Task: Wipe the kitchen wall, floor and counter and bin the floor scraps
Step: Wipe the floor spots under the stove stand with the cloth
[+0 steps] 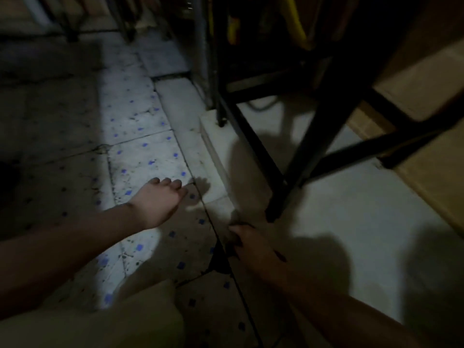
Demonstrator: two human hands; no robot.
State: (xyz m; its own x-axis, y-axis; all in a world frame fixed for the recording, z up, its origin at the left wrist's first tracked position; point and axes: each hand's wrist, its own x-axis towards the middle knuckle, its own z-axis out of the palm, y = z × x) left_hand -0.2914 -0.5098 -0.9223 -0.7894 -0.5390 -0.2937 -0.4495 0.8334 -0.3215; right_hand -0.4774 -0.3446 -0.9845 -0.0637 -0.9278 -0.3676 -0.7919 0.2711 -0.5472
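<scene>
1. My left hand [157, 202] is reaching out flat over the floor tiles [140, 151], palm down, fingers spread loosely apart and holding nothing; I cannot tell whether it is touching the tile.
2. My right hand [247, 243] is sitting low at the foot of the pale step [218, 151], fingers curled together. It is too dark to tell whether they are pinching a scrap or a cloth.
3. The floor tiles are showing as worn and pale, speckled with small blue squares and dark flecks, with dark cracked joints running between them.
4. The step is looking smooth and plain, with a raised block edge.
5. A black metal frame [253, 146] of slanted legs and crossbars is standing on the step, one foot just beside my right hand.
6. Tan board panels [426, 177] are lying against the frame at right.
7. Light is falling in one narrow band across the tiles; everything else is sitting in shadow.
</scene>
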